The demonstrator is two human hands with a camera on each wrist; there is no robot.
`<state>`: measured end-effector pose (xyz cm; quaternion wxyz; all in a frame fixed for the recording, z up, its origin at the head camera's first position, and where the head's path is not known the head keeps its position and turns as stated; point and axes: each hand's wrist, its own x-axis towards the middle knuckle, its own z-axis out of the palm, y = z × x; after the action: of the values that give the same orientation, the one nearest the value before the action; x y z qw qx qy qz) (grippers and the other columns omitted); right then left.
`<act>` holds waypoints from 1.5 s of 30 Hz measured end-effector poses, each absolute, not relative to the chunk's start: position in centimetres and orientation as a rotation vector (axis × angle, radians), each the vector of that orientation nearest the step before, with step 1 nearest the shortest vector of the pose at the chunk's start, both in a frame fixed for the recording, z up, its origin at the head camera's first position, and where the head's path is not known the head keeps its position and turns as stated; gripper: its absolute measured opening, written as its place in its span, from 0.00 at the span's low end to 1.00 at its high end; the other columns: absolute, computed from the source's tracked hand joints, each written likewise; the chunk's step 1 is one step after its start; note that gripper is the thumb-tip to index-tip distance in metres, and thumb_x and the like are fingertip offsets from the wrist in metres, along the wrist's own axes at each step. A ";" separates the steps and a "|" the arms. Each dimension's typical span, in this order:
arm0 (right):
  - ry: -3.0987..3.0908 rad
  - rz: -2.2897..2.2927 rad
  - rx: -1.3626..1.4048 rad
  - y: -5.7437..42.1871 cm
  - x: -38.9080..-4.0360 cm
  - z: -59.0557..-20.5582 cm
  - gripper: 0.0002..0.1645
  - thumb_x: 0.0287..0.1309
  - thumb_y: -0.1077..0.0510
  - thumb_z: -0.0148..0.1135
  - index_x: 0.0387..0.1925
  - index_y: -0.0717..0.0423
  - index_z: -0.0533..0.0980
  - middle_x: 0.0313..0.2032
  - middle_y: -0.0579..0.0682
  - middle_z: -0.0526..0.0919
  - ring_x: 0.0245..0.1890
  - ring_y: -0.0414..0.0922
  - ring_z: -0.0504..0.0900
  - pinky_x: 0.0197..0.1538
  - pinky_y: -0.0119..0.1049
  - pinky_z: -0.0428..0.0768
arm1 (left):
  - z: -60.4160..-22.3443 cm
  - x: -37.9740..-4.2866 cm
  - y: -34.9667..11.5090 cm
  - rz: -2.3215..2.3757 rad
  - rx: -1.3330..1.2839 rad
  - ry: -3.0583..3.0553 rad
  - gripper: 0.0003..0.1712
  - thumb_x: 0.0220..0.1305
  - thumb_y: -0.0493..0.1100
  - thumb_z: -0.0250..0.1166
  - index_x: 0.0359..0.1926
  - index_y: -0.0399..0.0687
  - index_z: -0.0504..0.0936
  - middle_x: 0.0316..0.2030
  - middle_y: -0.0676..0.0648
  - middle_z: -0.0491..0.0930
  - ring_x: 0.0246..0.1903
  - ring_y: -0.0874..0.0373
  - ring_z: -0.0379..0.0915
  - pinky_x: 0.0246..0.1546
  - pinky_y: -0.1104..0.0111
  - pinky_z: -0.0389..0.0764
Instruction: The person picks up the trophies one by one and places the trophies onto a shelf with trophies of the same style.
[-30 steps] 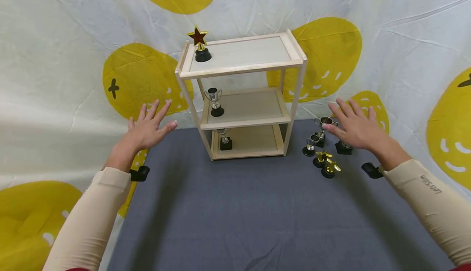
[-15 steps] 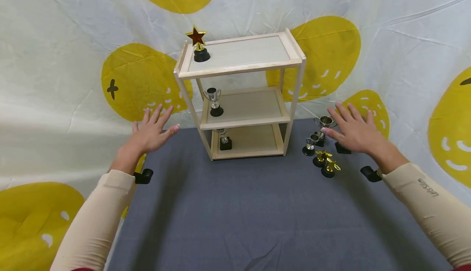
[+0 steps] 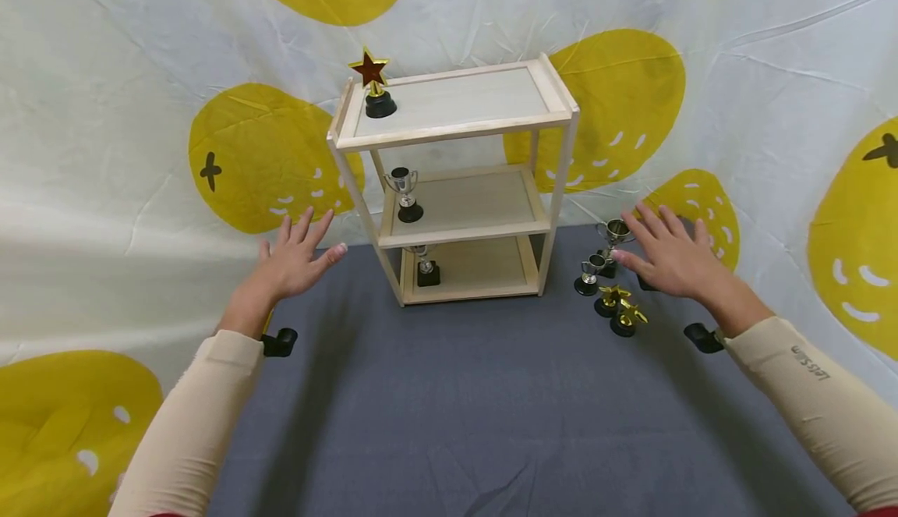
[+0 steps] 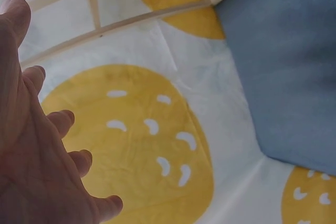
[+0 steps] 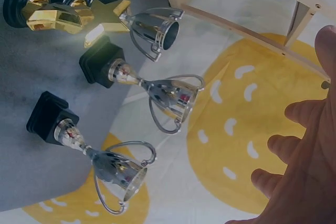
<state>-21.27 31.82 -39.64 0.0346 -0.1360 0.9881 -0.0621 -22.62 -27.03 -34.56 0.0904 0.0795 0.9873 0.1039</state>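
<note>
My left hand (image 3: 291,266) hovers with fingers spread, left of the wooden shelf rack (image 3: 463,228), and holds nothing. My right hand (image 3: 673,260), its fingers also spread, is raised over the group of trophies at the right and partly hides them in the head view. In that group stand a small silver cup trophy (image 3: 592,267), two larger silver cup trophies (image 5: 173,98) (image 5: 118,174) and two gold star trophies (image 3: 612,299) (image 3: 627,318). On the rack's left side are a star trophy (image 3: 372,80) on top, a silver cup (image 3: 403,189) mid-shelf and another cup (image 3: 425,267) at the bottom.
The rack stands at the back of a table with a grey cloth (image 3: 456,392). Behind hangs a white curtain (image 3: 456,2) with yellow fruit-like shapes. A black wrist-camera mount (image 3: 281,341) juts from the left wrist, another (image 3: 703,338) from the right.
My left hand has drifted slightly right and down in the head view. My right hand has shifted slightly left and down. The trophies keep their places on the rack and table.
</note>
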 end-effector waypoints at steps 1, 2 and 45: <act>3.040 -0.192 -0.419 31.8 -21.2 -39.7 0.50 0.68 0.27 0.38 0.79 0.44 0.36 0.79 0.57 0.34 0.76 0.69 0.39 0.65 0.82 0.29 | -34.7 -22.6 -27.0 0.309 0.238 2.934 0.49 0.65 0.80 0.34 0.77 0.71 0.29 0.78 0.44 0.22 0.75 0.30 0.16 0.64 0.23 0.27; 3.040 -0.193 -0.419 31.8 -21.1 -39.8 0.50 0.68 0.27 0.38 0.79 0.44 0.36 0.79 0.57 0.34 0.76 0.69 0.39 0.65 0.82 0.29 | -34.8 -22.6 -27.0 0.316 0.241 2.932 0.49 0.65 0.80 0.34 0.77 0.71 0.29 0.78 0.45 0.21 0.75 0.31 0.16 0.64 0.23 0.27; 2.918 -0.440 -0.318 32.8 -18.2 -45.3 0.51 0.69 0.28 0.42 0.79 0.47 0.36 0.78 0.61 0.36 0.76 0.69 0.37 0.64 0.82 0.31 | -41.1 -23.6 -25.8 0.921 0.385 2.869 0.43 0.73 0.67 0.44 0.79 0.65 0.35 0.80 0.47 0.36 0.79 0.43 0.34 0.77 0.40 0.43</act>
<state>-18.16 32.84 -45.34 0.0865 -0.1066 0.9795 -0.1475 -23.58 -25.77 -41.12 0.0519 0.1267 0.9432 0.3027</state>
